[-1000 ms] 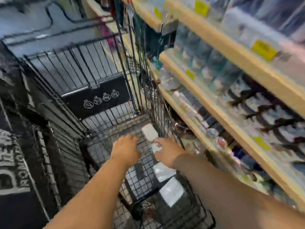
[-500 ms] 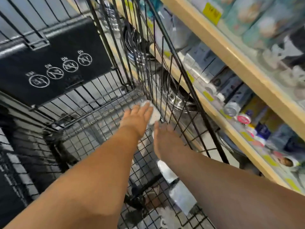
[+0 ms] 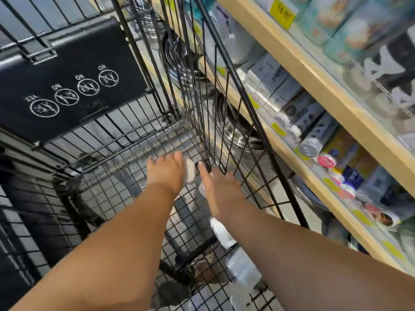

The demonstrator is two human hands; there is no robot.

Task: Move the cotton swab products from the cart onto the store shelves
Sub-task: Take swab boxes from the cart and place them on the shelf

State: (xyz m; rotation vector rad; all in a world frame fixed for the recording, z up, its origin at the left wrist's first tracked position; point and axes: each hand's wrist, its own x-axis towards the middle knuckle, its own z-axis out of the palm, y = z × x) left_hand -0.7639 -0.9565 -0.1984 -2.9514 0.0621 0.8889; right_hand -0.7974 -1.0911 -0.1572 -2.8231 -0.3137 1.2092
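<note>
Pack of cotton swabs [image 3: 189, 173], small and white, lies on the wire floor of the cart [image 3: 116, 189], near its far right corner. I judge it light and a little crushable, best pinched by its long sides. My left hand [image 3: 166, 173] covers its left edge, fingers straight. My right hand [image 3: 217, 189] is flat and open, just beside it. More packs [image 3: 221, 232] lie along the cart's right edge, by my right forearm.

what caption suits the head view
Left hand and right hand reach into the cart, a white pack between them.
</note>
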